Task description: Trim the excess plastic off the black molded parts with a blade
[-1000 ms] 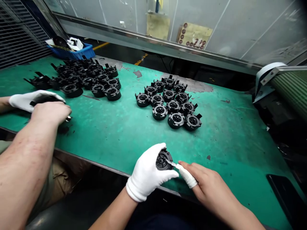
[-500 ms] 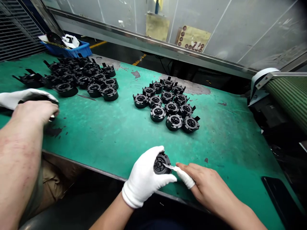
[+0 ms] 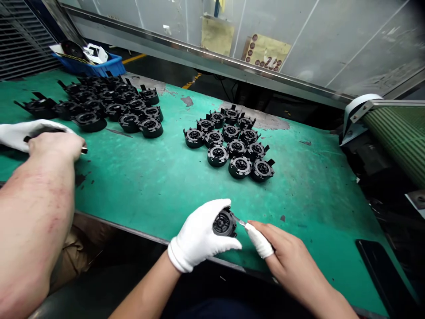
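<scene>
A round black plastic part (image 3: 223,223) with ribs inside sits in my left hand (image 3: 201,237), which wears a white glove and curls its thumb and fingers around the rim. My right hand (image 3: 282,248) has no glove, only a white wrap on the thumb. It pinches a small knife (image 3: 241,222), its handle hidden in the fingers. The blade's tip is at the right edge of the black part. Beyond my hands, a group of similar round black parts (image 3: 239,165) stands on the green table.
Another cluster of black parts (image 3: 89,120) lies at the left, before a blue bin (image 3: 106,66). A co-worker's arm and hands (image 3: 55,144) work over the left edge. A dark phone (image 3: 381,270) lies at the right, below a green conveyor belt (image 3: 398,128).
The knife tip has moved from the middle of the black part to its right edge. My left hand has turned the part slightly. The co-worker's bare hand has shifted right.
</scene>
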Available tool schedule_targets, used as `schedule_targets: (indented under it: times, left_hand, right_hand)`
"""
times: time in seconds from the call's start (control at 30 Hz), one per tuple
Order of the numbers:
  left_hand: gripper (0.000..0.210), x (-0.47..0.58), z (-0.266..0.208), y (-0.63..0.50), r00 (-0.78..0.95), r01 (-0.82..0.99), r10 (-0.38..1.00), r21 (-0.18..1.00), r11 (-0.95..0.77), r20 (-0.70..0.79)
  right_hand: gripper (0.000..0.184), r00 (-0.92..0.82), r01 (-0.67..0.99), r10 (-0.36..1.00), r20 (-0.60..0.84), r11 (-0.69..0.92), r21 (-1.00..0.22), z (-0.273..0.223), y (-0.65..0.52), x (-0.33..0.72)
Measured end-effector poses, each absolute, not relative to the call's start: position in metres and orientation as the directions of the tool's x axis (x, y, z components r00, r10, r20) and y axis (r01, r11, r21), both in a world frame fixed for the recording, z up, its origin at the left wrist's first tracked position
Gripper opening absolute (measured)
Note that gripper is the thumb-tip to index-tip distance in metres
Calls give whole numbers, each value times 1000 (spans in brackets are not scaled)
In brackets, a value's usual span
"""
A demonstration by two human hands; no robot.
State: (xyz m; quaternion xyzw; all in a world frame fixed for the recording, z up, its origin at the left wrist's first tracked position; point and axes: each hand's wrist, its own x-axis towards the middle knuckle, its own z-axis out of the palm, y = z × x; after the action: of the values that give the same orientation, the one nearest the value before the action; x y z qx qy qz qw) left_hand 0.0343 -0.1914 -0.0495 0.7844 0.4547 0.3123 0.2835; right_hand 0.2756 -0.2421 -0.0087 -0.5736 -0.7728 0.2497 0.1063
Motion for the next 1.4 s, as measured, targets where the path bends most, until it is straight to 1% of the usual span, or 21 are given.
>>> schedule_targets:
  times: [0.07,0.13,0.23,0.3,0.33,0.4,0.47,0.5,0.57,0.7,0.8,0.9,1.0,1.17,1.27,1.4]
  left_hand:
    - [97,23,-39,-183,503,526,847,717,-457,171]
    - [104,13,-30,-183,527,535,839,715,-451,135]
    - [121,12,-29,-198,429,539,895,760,-363,123]
    - [125,22,-35,-210,342,534,932,792,-297,119]
    - [122,29,-38,-215,298,535,948,802,-265,114]
    - [108,42,-43,-220,217,537,969,814,-221,120]
    - [95,51,-46,-221,163,542,975,811,-218,153]
    - [92,53,-47,-220,151,546,973,806,-228,173]
    - [90,55,-47,-218,142,560,968,791,-249,205]
    - [88,54,-48,-216,128,579,962,769,-270,241]
    - [87,55,-49,-216,130,584,961,764,-274,245]
    - [87,55,-50,-217,128,592,961,758,-272,245]
    - [88,55,-50,-216,128,600,961,752,-272,245]
    - [85,56,-48,-215,129,596,957,751,-284,259]
    - [84,57,-46,-215,120,595,961,757,-270,249]
    - [83,57,-45,-215,118,594,963,760,-263,241]
  right_hand:
    - [36,-355,816,920,-168,217,-536,-8,-234,281]
    - [36,-382,817,903,-197,231,-529,-9,-227,281]
    - [37,-438,807,875,-206,282,-518,-15,-223,276]
    - [39,-472,799,855,-213,312,-514,-19,-222,272]
    - [39,-481,798,850,-215,323,-508,-20,-221,270]
    - [41,-482,810,847,-223,333,-483,-20,-219,269]
    - [42,-484,821,841,-241,342,-457,-19,-215,268]
    - [43,-489,825,836,-251,349,-445,-18,-213,269]
    - [45,-497,832,830,-254,372,-412,-17,-211,269]
    - [46,-528,825,824,-205,441,-353,-16,-211,272]
    - [46,-537,812,821,-194,441,-382,-18,-211,275]
    - [45,-539,804,811,-227,416,-425,-20,-209,277]
    - [44,-547,799,801,-242,414,-436,-21,-209,277]
    - [42,-564,773,800,-205,424,-472,-21,-209,277]
    - [41,-559,778,803,-207,421,-467,-20,-208,277]
    - [44,-532,795,819,-214,396,-459,-23,-206,274]
